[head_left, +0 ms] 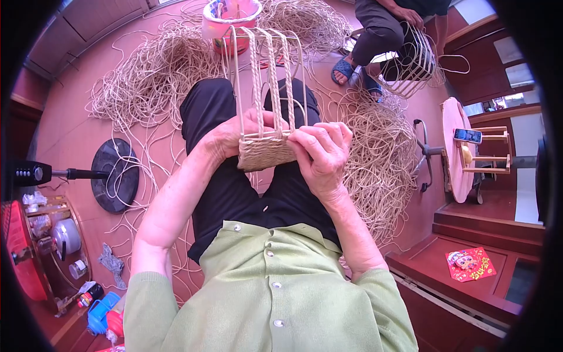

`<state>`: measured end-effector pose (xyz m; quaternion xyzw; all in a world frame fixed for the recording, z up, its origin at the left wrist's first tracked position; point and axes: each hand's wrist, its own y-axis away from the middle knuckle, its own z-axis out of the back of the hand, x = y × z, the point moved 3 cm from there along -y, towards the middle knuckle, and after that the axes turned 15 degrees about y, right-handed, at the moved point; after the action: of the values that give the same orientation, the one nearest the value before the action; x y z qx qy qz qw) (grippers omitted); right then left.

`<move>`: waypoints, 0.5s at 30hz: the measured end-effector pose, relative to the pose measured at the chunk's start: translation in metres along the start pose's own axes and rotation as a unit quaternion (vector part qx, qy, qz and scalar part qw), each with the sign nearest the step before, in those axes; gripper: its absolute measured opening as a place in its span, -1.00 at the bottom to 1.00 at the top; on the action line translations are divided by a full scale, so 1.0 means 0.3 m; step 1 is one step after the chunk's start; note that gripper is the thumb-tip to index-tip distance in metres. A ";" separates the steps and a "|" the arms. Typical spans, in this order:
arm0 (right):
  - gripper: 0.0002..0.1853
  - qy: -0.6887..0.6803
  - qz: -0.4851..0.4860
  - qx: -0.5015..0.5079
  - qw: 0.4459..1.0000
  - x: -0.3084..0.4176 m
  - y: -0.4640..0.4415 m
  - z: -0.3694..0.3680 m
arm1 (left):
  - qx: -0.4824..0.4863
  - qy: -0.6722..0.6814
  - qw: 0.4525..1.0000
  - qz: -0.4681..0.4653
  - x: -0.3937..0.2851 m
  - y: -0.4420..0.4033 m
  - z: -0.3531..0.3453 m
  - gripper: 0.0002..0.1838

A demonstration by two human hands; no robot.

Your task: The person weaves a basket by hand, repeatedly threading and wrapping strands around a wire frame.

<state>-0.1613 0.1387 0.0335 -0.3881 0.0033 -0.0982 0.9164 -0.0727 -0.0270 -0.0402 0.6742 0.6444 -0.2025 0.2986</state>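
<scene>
A small basket [267,154] with a tightly woven cord band and tall uprights, some wrapped in twisted cord, stands between my knees. My left hand [249,130] is closed around its left side, with the fingers reaching behind the uprights at the top of the weave. On the other side, my right hand [322,154] pinches the upper right corner of the woven band, thumb and fingers pressed together. Whether a loose strand lies in that pinch is hidden.
Heaps of loose cord [155,79] cover the floor, with another pile [378,170] to the right. A pink bucket [231,17] stands ahead. At upper right a seated person [387,29] holds a wire frame [413,64]. A round black base [115,176] is at left.
</scene>
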 end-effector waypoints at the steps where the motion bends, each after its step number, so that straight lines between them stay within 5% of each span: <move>1: -0.79 -0.003 -0.004 0.006 1.000 0.012 -0.013 0.010 | 0.015 -0.016 1.000 -0.003 -0.003 -0.002 0.002 -0.77; 11: -0.80 -0.062 0.000 -0.015 0.998 0.041 -0.081 0.000 | -0.086 0.007 0.996 -0.029 -0.026 0.072 -0.001 -0.77; 15: -0.80 -0.378 0.025 0.005 0.926 0.230 -0.140 0.170 | -0.092 0.108 0.989 -0.042 -0.030 0.156 -0.038 -0.77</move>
<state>-0.0970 0.1338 0.1038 -0.3919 -0.3336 0.0791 0.8537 -0.0284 -0.0260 -0.0193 0.6343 0.7164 -0.0804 0.2793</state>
